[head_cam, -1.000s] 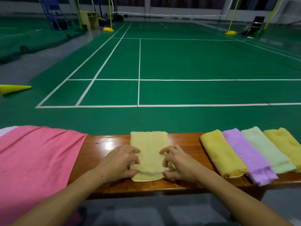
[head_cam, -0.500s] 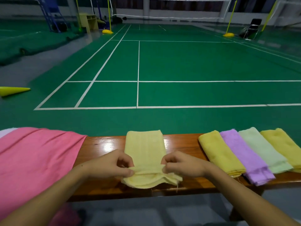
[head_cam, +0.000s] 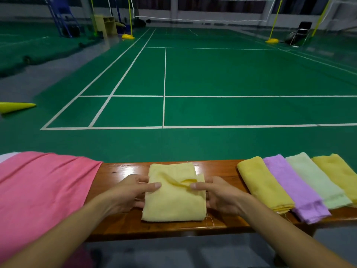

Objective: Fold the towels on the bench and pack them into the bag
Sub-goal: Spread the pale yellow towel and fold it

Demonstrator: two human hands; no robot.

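The pale yellow towel [head_cam: 174,200] lies mid-bench [head_cam: 123,223], doubled towards twelve o'clock. The left hand [head_cam: 128,192] at nine and the right hand [head_cam: 218,196] at three each pinch its upper layer, thumb on top, fingers tucked under the sides. Judging by the ridge puckered near the right thumb, the fold wants tugging flat and its edges squared before release. The cloth looks soft, napped terry; the bench is glossy varnished wood. Four folded towels [head_cam: 289,188] sit at three o'clock, pink fabric [head_cam: 42,192] at nine. No bag shows
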